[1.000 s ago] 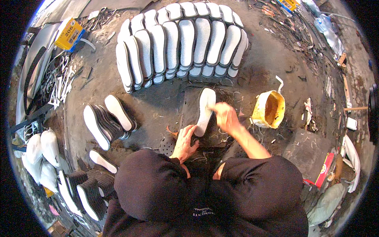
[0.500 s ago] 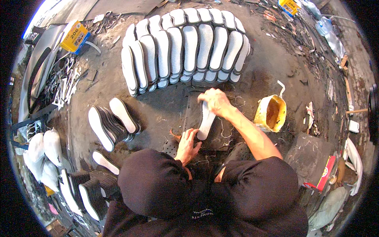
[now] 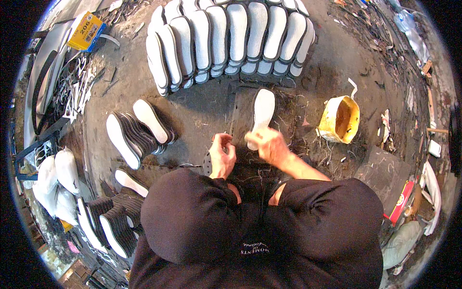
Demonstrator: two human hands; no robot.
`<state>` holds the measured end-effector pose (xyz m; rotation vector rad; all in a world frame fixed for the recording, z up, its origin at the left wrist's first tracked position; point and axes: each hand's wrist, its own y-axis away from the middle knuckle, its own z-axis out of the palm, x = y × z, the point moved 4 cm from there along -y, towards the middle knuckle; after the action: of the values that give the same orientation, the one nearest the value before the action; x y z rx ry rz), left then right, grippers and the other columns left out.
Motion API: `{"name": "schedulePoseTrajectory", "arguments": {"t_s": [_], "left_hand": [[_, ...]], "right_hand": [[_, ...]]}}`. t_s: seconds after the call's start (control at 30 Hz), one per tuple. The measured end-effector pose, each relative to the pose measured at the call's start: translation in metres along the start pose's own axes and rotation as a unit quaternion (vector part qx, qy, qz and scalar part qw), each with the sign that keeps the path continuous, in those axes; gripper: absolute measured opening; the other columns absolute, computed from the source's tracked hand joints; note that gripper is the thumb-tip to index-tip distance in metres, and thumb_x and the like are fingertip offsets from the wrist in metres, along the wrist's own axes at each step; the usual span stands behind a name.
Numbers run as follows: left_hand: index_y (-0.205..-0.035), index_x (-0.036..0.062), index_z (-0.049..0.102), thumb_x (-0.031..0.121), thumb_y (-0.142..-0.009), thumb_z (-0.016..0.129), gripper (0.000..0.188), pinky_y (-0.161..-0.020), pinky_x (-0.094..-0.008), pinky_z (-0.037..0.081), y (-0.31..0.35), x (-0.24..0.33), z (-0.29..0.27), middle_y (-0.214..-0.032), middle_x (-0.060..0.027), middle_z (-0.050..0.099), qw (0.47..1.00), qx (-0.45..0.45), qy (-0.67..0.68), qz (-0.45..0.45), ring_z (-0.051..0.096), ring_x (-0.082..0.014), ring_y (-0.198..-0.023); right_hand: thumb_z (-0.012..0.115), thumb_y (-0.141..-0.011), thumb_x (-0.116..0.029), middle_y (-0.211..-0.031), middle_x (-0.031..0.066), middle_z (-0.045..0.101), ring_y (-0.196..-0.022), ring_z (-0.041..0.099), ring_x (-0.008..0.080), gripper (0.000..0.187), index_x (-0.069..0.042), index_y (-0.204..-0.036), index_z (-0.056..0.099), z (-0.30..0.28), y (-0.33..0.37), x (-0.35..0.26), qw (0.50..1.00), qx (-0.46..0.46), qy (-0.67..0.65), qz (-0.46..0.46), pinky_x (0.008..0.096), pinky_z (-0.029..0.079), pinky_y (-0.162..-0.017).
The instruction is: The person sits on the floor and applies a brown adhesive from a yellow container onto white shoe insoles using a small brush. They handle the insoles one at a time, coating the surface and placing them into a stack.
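Observation:
A shoe sole with a white face and a dark edge lies on the dark floor in front of me, its narrower heel end toward me. My right hand is at that heel end, smeared by motion; its fingers cannot be made out. To the left, apart from the sole, my left hand is half open with loosely curled fingers, and I see nothing in it. A yellow cut-open container, brown inside, stands right of the sole.
Rows of stacked white-faced soles stand at the far side. A smaller stack is on the left, with more soles beside my left knee. White bags, a yellow-blue box and scraps line the left side.
My right hand has moved from the sole's far end to its near end. My left hand has come off the heel end, its fingers curling. The view has tipped nearer.

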<state>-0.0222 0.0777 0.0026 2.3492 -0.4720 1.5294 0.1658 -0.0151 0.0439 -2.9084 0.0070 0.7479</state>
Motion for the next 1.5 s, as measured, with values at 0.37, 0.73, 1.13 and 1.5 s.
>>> {"name": "schedulePoseTrajectory", "arguments": {"t_s": [0.37, 0.73, 1.13, 1.5], "left_hand": [[-0.161, 0.0004, 0.044, 0.019, -0.082, 0.093, 0.094, -0.115, -0.0491, 0.048, 0.002, 0.037, 0.057, -0.142, -0.0241, 0.058, 0.973, -0.151, -0.106, 0.141, 0.055, -0.0426, -0.131], [-0.150, -0.0005, 0.051, 0.015, -0.078, 0.095, 0.086, -0.109, -0.0461, 0.055, -0.136, 0.094, -0.022, -0.143, -0.0226, 0.060, 0.941, 0.132, -0.057, 0.305, 0.063, -0.0362, -0.130], [-0.174, -0.0096, 0.018, 0.048, -0.088, 0.091, 0.127, -0.135, -0.0493, 0.033, -0.521, 0.135, -0.014, -0.176, -0.0305, 0.037, 0.982, 0.105, -0.146, 0.060, 0.039, -0.0431, -0.163], [-0.139, -0.0080, 0.067, 0.021, -0.090, 0.082, 0.059, -0.117, -0.0543, 0.046, -0.228, 0.058, -0.118, -0.133, -0.0300, 0.071, 0.850, 0.385, -0.318, 0.170, 0.065, -0.0461, -0.130]], "right_hand": [[0.069, -0.108, -0.017, -0.122, 0.0098, 0.079, -0.112, 0.072, 0.0245, 0.030, -0.004, -0.135, 0.075, -0.149, 0.059, 0.101, 0.849, 0.277, -0.259, 0.368, 0.0400, 0.055, -0.105], [0.068, -0.099, -0.004, -0.117, 0.0213, 0.076, -0.111, 0.070, 0.0430, 0.034, -0.002, -0.131, 0.077, -0.194, 0.152, 0.038, 0.874, 0.148, 0.156, 0.435, 0.0519, 0.055, -0.099], [0.069, -0.097, -0.002, -0.122, 0.0230, 0.078, -0.115, 0.072, 0.0448, 0.035, -0.001, -0.131, 0.077, -0.209, 0.145, 0.040, 0.843, 0.222, 0.115, 0.476, 0.0513, 0.055, -0.103], [0.072, -0.106, -0.019, -0.139, 0.0267, 0.075, -0.126, 0.073, 0.0429, 0.044, 0.006, -0.142, 0.072, -0.249, 0.153, 0.101, 0.827, 0.242, 0.120, 0.494, 0.0491, 0.054, -0.114]]}}
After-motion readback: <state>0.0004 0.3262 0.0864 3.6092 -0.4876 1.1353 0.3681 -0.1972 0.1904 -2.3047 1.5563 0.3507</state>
